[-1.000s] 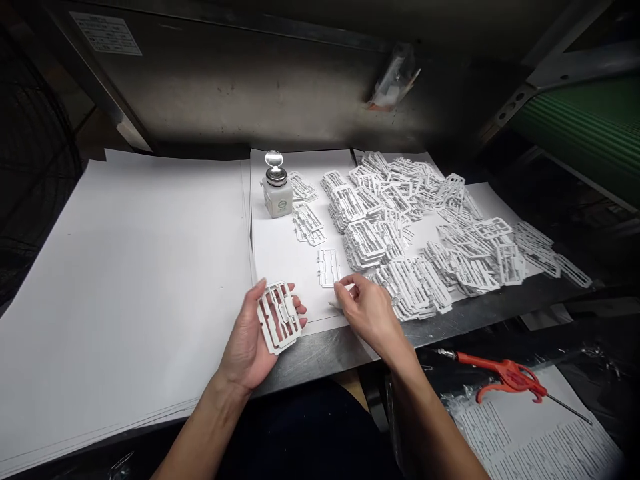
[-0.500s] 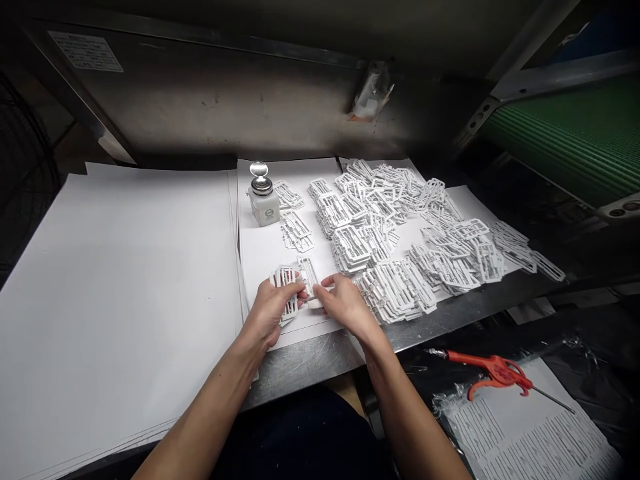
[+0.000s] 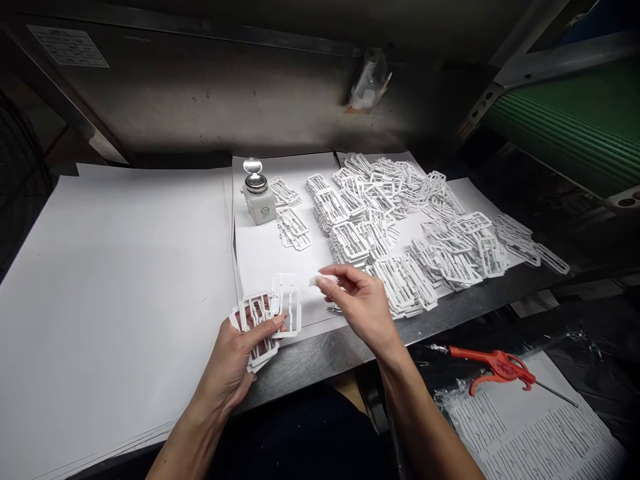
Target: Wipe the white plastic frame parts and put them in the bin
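My left hand (image 3: 227,357) is closed around a small fanned stack of thin white plastic frames (image 3: 257,333), held low over the paper near the table's front edge. One frame (image 3: 299,308) of that bunch sticks out to the right, its slots mostly open, with my left thumb beside it. My right hand (image 3: 364,301) is raised to the right, thumb and fingers pinching a small white piece (image 3: 317,281). That piece is blurred and partly covered by the fingertips. Beneath the right hand lies a small shiny metal object (image 3: 334,309), mostly hidden.
Heaps of white frames (image 3: 400,280) spread across the right side. A pump-top bottle (image 3: 260,205) stands at the back beside two small stacks (image 3: 294,228). White paper sheets (image 3: 130,300) cover the left. A red air blow gun (image 3: 505,371) lies at lower right.
My hands have moved apart: the left went left and down with its stack, the right drew away to the right with the small white piece. One frame now juts out from the left hand's stack.
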Available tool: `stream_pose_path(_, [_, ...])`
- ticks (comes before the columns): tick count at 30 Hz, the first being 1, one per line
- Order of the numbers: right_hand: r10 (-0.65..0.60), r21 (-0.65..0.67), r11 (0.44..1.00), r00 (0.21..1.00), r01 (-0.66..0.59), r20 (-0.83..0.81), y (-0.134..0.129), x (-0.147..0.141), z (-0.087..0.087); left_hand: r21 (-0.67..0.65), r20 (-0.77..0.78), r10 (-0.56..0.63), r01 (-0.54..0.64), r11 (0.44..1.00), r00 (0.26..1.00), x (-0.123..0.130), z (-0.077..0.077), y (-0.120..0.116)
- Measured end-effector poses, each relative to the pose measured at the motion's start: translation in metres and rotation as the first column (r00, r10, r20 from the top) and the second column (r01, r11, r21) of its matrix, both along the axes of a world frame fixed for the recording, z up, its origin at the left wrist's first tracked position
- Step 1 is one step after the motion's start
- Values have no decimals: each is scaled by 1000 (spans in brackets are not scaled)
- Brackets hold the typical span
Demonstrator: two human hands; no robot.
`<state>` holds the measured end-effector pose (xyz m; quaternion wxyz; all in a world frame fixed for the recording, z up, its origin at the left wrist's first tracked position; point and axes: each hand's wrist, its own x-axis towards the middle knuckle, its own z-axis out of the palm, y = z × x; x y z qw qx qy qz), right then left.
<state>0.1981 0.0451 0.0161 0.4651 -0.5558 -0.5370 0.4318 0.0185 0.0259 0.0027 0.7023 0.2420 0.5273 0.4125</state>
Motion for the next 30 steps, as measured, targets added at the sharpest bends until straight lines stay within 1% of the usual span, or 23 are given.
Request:
stream_pose_path(1, [14, 75, 997, 999, -16, 29, 2, -7, 3, -3, -6, 2, -2, 1000, 1000, 0, 0, -5])
stream_pose_path(3, [58, 216, 972, 986, -92, 158, 6, -21, 7, 15, -16, 10, -10, 1000, 1000, 3, -1, -12])
stream_pose_path(5, [87, 306, 935, 950, -182, 299, 9, -31, 8, 41, -30, 26, -25, 999, 999, 5, -2, -17])
stream_pose_path(7, [107, 318, 917, 916, -241, 386, 10, -30, 5, 47, -42, 51, -49, 998, 998, 5, -3, -20])
stream_pose_path(8, [111, 301, 921, 907, -248, 407, 9, -27, 3, 37, -46, 60, -58, 998, 997, 4, -3, -21])
stream_pose_path(9, [104, 279, 931, 903, -237, 417, 7, -21, 1, 20, -48, 66, -65, 998, 997, 3, -3, -22])
stream_pose_path(11, [55, 244, 954, 905, -172, 422, 4, -8, -1, -20, -44, 66, -67, 998, 997, 0, -3, -23])
stream_pose_path(13, [-4, 239, 965, 911, -104, 412, 1, 0, -3, -51, -32, 55, -57, 997, 998, -1, -3, -23])
stream_pose_path(14, [-16, 246, 965, 917, -90, 397, 0, 1, -3, -57, -25, 51, -52, 997, 998, 0, -3, -23])
stream_pose_path(15, [-10, 255, 962, 925, -94, 379, -1, 1, -2, -58, -16, 47, -48, 997, 999, 0, -3, -23])
stream_pose_path(17, [41, 263, 954, 933, -143, 358, -4, -4, -1, -50, 1, 51, -51, 997, 999, 3, -3, -23])
stream_pose_path(19, [108, 238, 950, 925, -204, 365, -10, -10, -1, -39, 13, 74, -74, 997, 997, 4, -3, -22])
stream_pose_path(21, [186, 173, 948, 907, -266, 377, -20, -12, -1, -39, 16, 109, -108, 993, 994, 4, -3, -21])
stream_pose_path(23, [262, 99, 943, 894, -317, 364, -32, -10, -1, -45, 20, 142, -141, 989, 990, 3, -3, -19])
stream_pose_path(25, [311, 37, 939, 893, -341, 326, -43, -6, -3, -46, 30, 159, -157, 987, 987, 1, -3, -17])
stream_pose_path(26, [309, 8, 945, 901, -327, 305, -47, -4, -5, -45, 33, 162, -161, 986, 986, 1, -3, -16])
stream_pose_path(28, [261, -69, 965, 930, -251, 258, -51, -3, -10, -44, 37, 163, -162, 986, 986, 2, -3, -16])
stream_pose_path(30, [232, -177, 963, 962, -205, 147, -52, -7, -18, -49, 48, 156, -153, 987, 987, 4, -1, -16])
